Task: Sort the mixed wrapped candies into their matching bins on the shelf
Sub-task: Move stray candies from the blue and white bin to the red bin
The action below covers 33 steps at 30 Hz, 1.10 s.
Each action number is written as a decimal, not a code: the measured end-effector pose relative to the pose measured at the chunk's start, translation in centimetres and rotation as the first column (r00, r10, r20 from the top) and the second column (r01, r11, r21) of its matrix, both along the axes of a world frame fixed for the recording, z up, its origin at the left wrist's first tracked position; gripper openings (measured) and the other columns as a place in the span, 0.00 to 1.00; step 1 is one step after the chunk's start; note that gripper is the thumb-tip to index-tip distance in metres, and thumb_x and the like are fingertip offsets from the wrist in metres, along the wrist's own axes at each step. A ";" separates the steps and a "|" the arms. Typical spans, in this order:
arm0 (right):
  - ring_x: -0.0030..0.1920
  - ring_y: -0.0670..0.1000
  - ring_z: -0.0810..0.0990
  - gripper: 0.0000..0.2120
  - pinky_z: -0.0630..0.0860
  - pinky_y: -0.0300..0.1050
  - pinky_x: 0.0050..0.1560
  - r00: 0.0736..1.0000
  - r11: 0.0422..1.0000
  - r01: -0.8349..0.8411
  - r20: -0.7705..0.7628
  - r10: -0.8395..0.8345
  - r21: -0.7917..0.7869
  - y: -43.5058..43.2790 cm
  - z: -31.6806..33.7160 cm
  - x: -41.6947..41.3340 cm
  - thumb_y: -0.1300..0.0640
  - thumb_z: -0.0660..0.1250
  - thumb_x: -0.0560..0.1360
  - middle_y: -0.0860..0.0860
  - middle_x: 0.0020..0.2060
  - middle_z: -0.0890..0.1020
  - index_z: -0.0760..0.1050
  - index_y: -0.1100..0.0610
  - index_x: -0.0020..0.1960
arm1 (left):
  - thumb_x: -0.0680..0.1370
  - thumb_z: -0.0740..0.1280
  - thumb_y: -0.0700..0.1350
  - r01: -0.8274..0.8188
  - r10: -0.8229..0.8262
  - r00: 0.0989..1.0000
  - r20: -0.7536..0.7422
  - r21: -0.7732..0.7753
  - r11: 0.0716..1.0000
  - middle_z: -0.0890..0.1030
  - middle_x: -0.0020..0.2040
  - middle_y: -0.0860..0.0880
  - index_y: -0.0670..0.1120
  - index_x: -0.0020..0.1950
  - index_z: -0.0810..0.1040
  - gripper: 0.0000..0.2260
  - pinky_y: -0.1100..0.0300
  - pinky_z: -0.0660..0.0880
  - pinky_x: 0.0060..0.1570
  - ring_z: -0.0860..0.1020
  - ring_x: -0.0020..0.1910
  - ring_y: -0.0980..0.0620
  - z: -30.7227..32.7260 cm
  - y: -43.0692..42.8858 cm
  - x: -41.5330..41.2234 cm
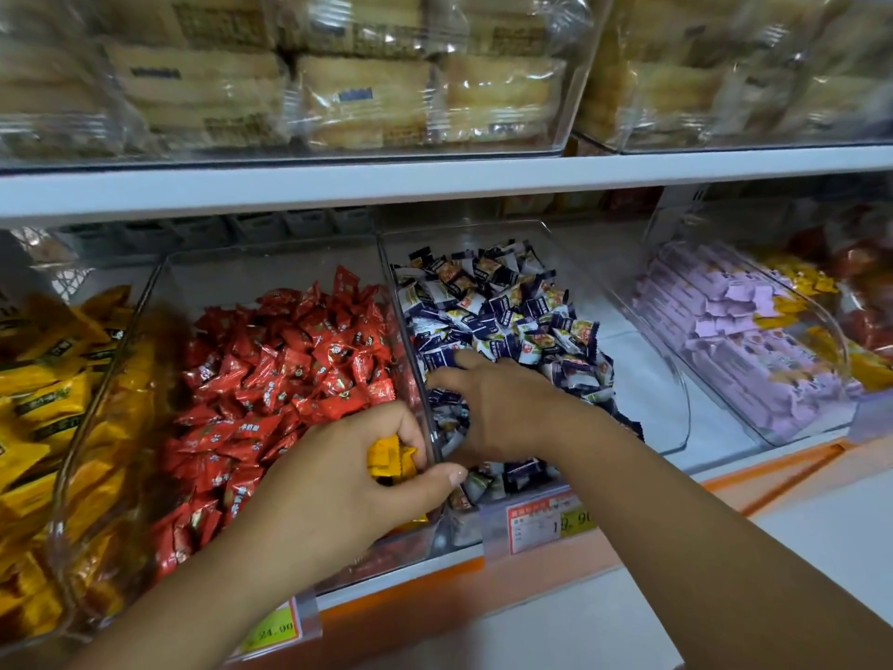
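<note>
My left hand [357, 481] hovers over the front of the clear bin of red candies [290, 369] and grips several yellow wrapped candies [390, 459] in its curled fingers. My right hand [502, 408] reaches into the neighbouring bin of navy-and-white candies [502, 311], palm down, its fingers spread and lying on the pile. Whether it holds a piece is hidden under the palm. At the far left stands a bin of yellow candies [43, 389]. A bin at the right holds lilac candies [734, 326] mixed with some yellow ones.
Clear bins of packed cakes [367, 89] fill the shelf above, over a white shelf edge [435, 183]. Price tags [551, 519] hang on the orange front rail [435, 587]. A bare white strip of shelf lies between the navy bin and the lilac bin.
</note>
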State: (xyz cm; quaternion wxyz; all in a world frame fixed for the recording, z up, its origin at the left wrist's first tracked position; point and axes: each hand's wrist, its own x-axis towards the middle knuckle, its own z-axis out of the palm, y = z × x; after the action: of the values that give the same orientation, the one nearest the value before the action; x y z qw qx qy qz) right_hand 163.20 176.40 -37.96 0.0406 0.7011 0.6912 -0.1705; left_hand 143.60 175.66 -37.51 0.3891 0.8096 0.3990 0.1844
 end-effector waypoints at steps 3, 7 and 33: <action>0.58 0.54 0.73 0.37 0.72 0.46 0.50 0.997 0.998 0.008 -0.082 -0.003 0.060 0.1 0.0 0.3 0.43 0.77 0.64 0.47 0.68 0.63 0.65 0.42 0.69 | 0.64 0.65 0.70 0.004 -0.004 1.000 0.004 0.006 1.000 0.74 0.29 0.50 0.54 0.42 0.73 0.21 0.55 0.67 0.31 0.67 0.26 0.58 -0.1 0.0 0.0; 0.58 0.54 0.75 0.30 0.74 0.47 0.53 0.965 0.987 0.097 -0.254 -0.061 0.131 0.2 -0.3 0.5 0.52 0.76 0.68 0.50 0.69 0.66 0.69 0.46 0.68 | 0.64 0.65 0.69 0.009 -0.009 1.000 -0.007 -0.007 1.000 0.73 0.29 0.51 0.54 0.43 0.72 0.21 0.56 0.67 0.31 0.67 0.26 0.57 0.1 0.0 0.0; 0.72 0.50 0.64 0.35 0.65 0.44 0.69 0.963 0.988 0.025 -0.271 0.017 0.151 0.4 0.5 0.0 0.53 0.67 0.78 0.46 0.77 0.55 0.51 0.41 0.77 | 0.63 0.63 0.72 0.010 -0.011 0.999 -0.036 -0.018 1.000 0.76 0.31 0.50 0.54 0.45 0.72 0.24 0.49 0.71 0.33 0.68 0.26 0.57 0.6 -0.2 -0.1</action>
State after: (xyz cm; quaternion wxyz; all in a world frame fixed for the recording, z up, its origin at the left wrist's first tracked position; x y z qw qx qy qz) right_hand 163.23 176.83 -37.45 -0.1086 0.6737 0.6998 -0.2115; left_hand 143.53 175.44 -36.92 0.3898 0.8115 0.4032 0.1641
